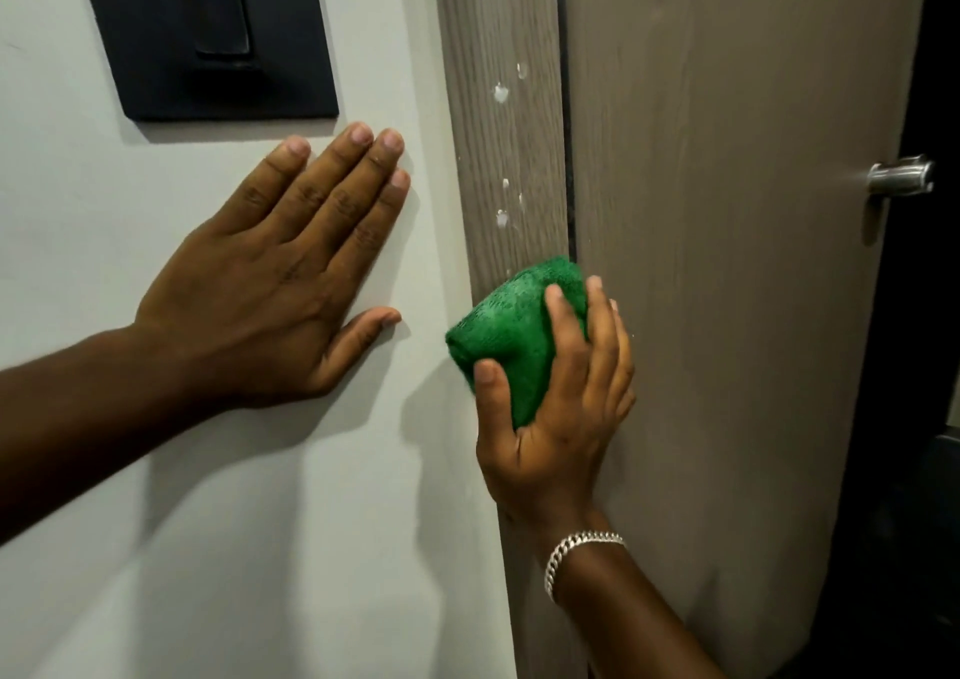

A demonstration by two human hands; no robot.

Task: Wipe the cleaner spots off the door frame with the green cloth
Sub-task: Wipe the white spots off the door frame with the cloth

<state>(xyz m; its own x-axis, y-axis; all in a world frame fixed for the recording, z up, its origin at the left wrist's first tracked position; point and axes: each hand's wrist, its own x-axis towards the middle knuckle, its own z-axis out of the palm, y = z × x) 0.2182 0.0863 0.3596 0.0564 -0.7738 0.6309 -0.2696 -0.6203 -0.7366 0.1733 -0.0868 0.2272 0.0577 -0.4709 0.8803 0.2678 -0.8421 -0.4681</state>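
The wood-grain door frame (498, 28) runs top to bottom through the middle of the view. White cleaner spots (501, 92) cling to it in an upper pair and a lower cluster (503, 218). My right hand (556, 413) grips a folded green cloth (511, 335) and presses it against the frame just below the lower cluster. My left hand (280, 273) lies flat on the pale wall (208, 522), fingers spread, left of the frame and holding nothing.
A black light switch plate (208, 33) sits on the wall at the upper left. The grey-brown door (727, 210) stands right of the frame, with a metal handle (898, 176) near its right edge. Dark space lies beyond the door.
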